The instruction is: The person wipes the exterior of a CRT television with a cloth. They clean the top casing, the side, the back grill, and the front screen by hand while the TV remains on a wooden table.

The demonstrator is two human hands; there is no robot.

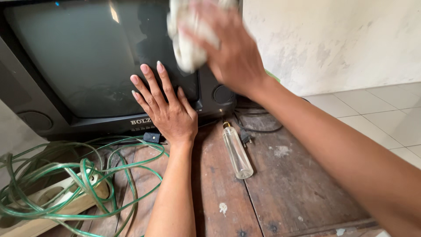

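Your left hand (169, 112) lies flat with its fingers spread, pressed against the lower front of the old black television (39, 101), the fingertips on the dark glass screen (79, 57) and the palm over the bottom frame. Your right hand (232, 55) is raised at the upper right corner of the screen, fingers curled around a bunched white cloth (186, 39) that sits against the glass; the hand and cloth are blurred, so you cannot make out the grip in finer detail. The television stands on a worn wooden table (289, 184) with flecks of pale paint on it. Just below the set's right corner, between your two forearms, a clear plastic bottle (237, 151) lies on its side on the boards. A tangle of green translucent hose (66, 175) is piled at the left of the table, over a pale box-like object. A dark cable (258, 127) trails behind the bottle, near the whitewashed wall (329, 39).
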